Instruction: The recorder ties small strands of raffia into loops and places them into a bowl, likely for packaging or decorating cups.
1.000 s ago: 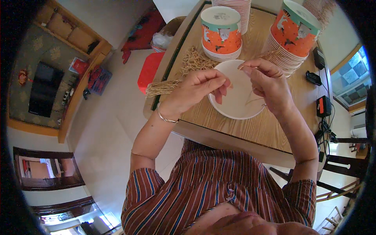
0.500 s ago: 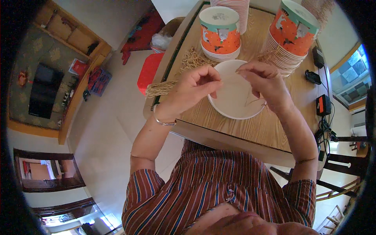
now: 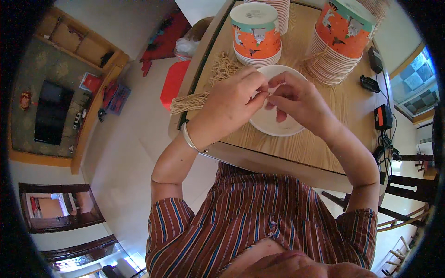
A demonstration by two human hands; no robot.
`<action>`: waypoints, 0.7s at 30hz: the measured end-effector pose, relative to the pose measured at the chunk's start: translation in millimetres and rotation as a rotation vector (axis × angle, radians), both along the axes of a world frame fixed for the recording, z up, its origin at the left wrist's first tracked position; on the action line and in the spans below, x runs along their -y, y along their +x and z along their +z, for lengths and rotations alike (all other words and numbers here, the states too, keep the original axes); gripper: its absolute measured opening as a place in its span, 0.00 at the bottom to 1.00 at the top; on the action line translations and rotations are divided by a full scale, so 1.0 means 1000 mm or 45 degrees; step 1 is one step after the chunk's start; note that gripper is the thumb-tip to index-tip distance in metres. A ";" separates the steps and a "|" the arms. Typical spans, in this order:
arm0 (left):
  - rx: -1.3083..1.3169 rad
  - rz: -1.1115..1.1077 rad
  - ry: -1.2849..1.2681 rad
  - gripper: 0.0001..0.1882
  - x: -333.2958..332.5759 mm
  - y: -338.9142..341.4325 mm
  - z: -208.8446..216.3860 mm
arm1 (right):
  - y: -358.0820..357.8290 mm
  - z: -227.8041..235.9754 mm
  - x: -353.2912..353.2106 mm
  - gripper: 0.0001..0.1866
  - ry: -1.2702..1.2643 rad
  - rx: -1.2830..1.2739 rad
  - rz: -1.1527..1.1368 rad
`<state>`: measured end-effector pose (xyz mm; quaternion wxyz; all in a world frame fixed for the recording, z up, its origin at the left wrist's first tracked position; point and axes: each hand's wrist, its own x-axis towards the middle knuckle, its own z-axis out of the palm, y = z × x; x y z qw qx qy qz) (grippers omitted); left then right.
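My left hand and my right hand meet at their fingertips above a white round paper tub. Both are closed in a pinch. A thin string hung from the right fingers a moment before; the hands now mostly hide it. Whatever the left fingers hold is too small to make out. Beyond the left hand lies a pile of looped beige twine, and a bundle of straight twine hangs over the table's left edge.
Behind the tub stands an upturned stack of orange patterned paper tubs. A taller stack with twine on its side is at the right. Black adapters and cables line the right edge. A red stool stands left of the table.
My hands, apart over the tub half a second ago, have come together, the right one moving left. The string under the right hand is no longer plainly visible.
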<state>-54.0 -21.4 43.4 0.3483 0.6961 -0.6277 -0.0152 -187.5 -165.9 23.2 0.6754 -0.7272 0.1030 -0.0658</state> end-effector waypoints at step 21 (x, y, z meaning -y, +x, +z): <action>-0.395 0.161 -0.142 0.10 -0.002 0.027 -0.013 | -0.009 -0.003 0.006 0.03 0.118 0.021 -0.153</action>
